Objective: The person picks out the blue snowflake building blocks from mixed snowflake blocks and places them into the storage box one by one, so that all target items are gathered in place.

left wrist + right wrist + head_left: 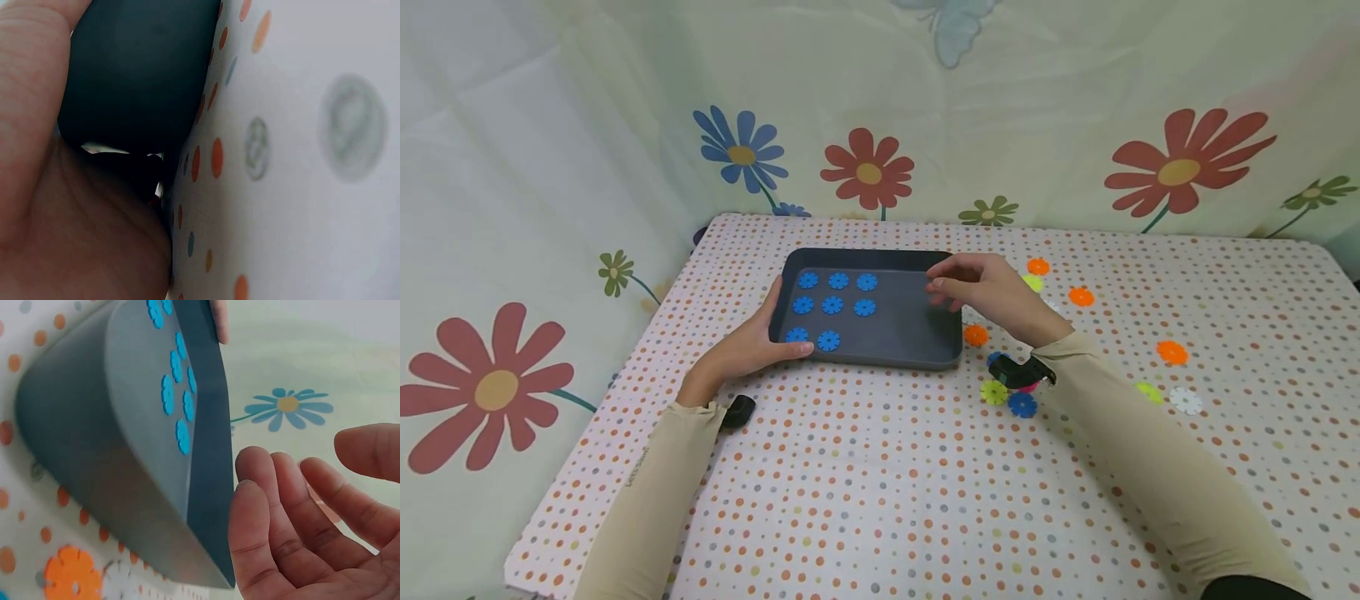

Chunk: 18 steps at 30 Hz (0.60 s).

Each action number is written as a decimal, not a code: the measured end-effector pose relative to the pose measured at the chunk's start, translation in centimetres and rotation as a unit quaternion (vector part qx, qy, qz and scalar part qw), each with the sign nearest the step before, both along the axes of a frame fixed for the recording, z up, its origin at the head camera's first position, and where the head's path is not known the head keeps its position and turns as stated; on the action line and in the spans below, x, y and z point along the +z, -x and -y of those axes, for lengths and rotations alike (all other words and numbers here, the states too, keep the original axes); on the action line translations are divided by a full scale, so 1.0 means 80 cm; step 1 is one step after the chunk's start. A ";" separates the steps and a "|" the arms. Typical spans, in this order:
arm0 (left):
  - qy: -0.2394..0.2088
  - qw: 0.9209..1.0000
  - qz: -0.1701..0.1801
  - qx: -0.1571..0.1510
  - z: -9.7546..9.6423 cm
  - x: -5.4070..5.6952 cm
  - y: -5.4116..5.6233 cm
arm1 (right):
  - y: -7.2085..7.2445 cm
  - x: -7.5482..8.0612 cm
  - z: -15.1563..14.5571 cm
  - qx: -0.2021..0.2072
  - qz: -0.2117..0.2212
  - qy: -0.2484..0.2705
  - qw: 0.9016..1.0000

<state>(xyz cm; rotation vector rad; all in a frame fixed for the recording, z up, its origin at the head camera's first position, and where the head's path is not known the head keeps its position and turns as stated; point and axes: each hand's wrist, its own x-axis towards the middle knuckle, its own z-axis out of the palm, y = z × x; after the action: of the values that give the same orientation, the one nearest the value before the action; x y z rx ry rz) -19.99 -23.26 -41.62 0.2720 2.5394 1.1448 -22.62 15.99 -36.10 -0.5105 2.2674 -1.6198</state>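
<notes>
A dark grey rectangular tray [906, 329] lies on the table, with several blue notched plastic discs [832, 305] set out in rows on its left part. At the tray's front left corner, my left hand [737, 346] holds the wall, thumb over the front rim and fingers along the left side. The left wrist view shows its palm [94, 231] close against the tray's outer wall. My right hand [988, 292] hovers over the tray's right end, fingers loosely bent and apart. Nothing shows between those fingers [250, 519] in the right wrist view.
Right of the tray lie loose discs, among them orange [976, 335], yellow-green [994, 392], blue [1022, 405] and white [1185, 400] ones. Some are partly hidden under my right forearm. A dotted cloth [865, 467] covers the table, and a flowered curtain [1030, 150] hangs behind.
</notes>
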 end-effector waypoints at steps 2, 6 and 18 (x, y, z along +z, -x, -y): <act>0.000 1.000 0.002 0.001 0.000 0.000 -0.001 | -0.004 -0.001 -0.005 -0.005 0.000 0.000 1.000; 0.000 1.000 0.003 0.005 -0.001 0.001 -0.002 | -0.011 -0.002 -0.017 -0.015 -0.001 -0.014 1.000; -0.002 1.000 -0.001 0.003 0.001 -0.003 0.001 | -0.023 -0.009 -0.051 -0.034 0.011 -0.073 0.997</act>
<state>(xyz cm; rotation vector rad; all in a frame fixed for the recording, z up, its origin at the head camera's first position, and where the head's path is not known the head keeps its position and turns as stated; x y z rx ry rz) -20.03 -23.34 -41.89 0.2685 2.5419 1.1529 -20.78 20.03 -36.80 -0.3807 2.3881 -1.4667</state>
